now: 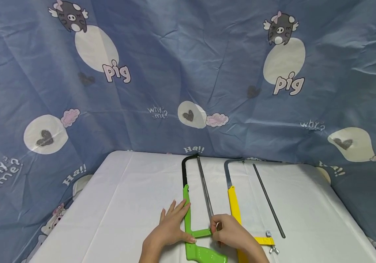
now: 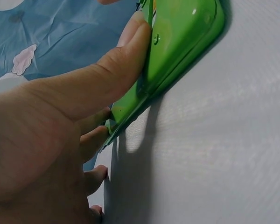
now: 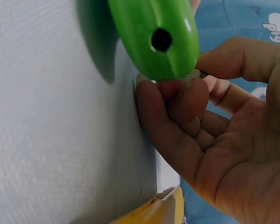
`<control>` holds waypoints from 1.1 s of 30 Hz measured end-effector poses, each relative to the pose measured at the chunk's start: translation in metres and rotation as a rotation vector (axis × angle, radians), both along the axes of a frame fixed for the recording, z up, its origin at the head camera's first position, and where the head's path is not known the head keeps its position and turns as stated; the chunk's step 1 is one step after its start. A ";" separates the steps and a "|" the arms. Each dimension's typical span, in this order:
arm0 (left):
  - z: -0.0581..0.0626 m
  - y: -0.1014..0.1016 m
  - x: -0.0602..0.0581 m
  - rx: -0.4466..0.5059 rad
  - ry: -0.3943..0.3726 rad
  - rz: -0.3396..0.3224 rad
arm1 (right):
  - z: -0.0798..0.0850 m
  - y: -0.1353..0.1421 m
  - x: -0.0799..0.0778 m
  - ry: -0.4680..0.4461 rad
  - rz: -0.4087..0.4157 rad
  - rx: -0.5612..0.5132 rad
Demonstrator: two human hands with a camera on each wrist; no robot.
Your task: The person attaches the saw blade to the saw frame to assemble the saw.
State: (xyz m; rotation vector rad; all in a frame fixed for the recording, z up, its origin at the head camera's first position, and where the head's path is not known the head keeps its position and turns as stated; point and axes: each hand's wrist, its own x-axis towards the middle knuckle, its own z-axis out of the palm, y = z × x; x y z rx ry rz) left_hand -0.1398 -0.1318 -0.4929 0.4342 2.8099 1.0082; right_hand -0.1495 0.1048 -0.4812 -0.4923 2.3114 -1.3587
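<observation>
A green hacksaw (image 1: 188, 215) with a black bow lies on the white table. My left hand (image 1: 171, 226) rests over its frame, fingers spread, thumb across the frame just above the handle. In the left wrist view the thumb presses the green handle (image 2: 182, 42). A thin grey blade (image 1: 205, 186) runs from the bow's tip down to my right hand (image 1: 229, 230). That hand's curled thumb and fingers pinch the blade's near end beside the green cross arm (image 1: 201, 233). In the right wrist view, the green handle (image 3: 154, 37) partly hides these fingertips.
A yellow hacksaw (image 1: 235, 204) lies right of the green one, partly under my right forearm. Its cross arm carries a wing nut (image 1: 274, 250). Further right lies a loose dark blade (image 1: 268, 201). Behind the table hangs a blue printed cloth (image 1: 161, 73).
</observation>
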 end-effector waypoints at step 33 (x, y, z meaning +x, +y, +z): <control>0.001 -0.007 -0.003 0.043 -0.060 -0.016 | -0.010 0.004 -0.004 -0.226 0.040 -0.219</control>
